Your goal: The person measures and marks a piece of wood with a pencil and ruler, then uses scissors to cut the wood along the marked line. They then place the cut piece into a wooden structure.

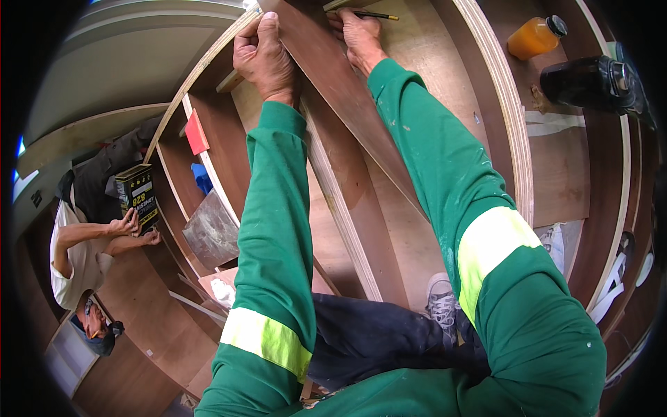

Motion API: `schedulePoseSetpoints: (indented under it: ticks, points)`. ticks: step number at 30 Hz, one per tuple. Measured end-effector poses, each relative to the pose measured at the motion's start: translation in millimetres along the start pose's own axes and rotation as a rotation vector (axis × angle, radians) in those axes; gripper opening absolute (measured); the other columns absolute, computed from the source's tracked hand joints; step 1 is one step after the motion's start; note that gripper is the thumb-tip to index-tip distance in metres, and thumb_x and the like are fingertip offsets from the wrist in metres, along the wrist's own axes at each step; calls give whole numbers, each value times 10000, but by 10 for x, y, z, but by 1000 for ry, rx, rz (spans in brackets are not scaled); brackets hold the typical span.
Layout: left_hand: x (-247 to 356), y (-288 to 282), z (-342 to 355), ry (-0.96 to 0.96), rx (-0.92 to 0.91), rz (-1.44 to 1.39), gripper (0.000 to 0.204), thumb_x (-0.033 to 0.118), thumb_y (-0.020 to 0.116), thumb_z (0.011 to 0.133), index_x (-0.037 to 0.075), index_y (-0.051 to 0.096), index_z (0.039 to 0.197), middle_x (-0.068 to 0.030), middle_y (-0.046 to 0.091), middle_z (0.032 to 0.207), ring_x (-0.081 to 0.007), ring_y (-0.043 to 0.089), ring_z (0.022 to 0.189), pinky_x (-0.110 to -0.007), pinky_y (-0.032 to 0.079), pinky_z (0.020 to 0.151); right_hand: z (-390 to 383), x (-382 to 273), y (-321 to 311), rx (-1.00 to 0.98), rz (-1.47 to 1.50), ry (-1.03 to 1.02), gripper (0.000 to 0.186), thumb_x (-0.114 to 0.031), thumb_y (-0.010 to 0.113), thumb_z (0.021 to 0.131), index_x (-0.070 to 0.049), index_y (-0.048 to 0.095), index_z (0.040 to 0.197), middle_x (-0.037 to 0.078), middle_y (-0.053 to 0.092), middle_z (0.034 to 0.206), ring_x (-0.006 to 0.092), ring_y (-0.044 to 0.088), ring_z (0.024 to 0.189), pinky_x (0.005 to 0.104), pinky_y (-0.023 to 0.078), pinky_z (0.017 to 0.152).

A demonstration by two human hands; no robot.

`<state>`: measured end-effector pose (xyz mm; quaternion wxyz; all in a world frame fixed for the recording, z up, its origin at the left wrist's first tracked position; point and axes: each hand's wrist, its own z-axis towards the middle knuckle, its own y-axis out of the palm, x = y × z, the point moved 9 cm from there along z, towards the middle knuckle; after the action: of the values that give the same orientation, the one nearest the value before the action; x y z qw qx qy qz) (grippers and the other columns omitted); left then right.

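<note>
My left hand (pixel 266 64) is closed at the upper end of a long brown board (pixel 340 83), its thumb pressed along the board's left edge. The board slants down between my arms, inside a wooden frame with pale plywood edges (pixel 490 62). On the board's other side, my right hand (pixel 361 38) has its fingers bent round a dark pencil (pixel 376 14) with a yellowish end, which sticks out to the right. The board partly hides the right fingertips.
An orange-filled bottle (pixel 533 38) and a black bottle (pixel 587 83) lie on the right. A co-worker (pixel 83 243) at the left has both hands by a black and yellow tin (pixel 137 194). A red piece (pixel 196 132) hangs on the shelving, above a grey metal sheet (pixel 210 231).
</note>
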<state>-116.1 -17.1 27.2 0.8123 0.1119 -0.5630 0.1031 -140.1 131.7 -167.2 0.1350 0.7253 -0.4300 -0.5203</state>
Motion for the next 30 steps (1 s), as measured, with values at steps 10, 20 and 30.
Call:
schedulePoseSetpoints:
  ticks: [10,20,30]
  points:
    - [-40,-10,1,-41,0,-29,147,58,784,903,17,682,1002,-19,698,962,-82,630,848,-235,527,818,33,79,33,-61,115,-27,269,-193,629,1001,10,666,1175,141,735,1122,252,709,1057,377,567,900]
    - [-32,38,-41,-32,20,-45,146,59,786,904,12,676,989,-22,694,952,-84,629,846,-235,531,809,2,54,-5,-15,93,-13,277,-191,649,977,7,670,1169,129,735,1101,234,706,1031,362,562,894]
    - [-85,55,-28,-139,-126,-10,263,189,722,985,43,671,1197,-16,698,1086,-115,638,957,-268,535,863,-22,4,39,-15,118,-52,271,-191,666,965,10,672,1147,123,734,1071,221,703,1011,351,557,890]
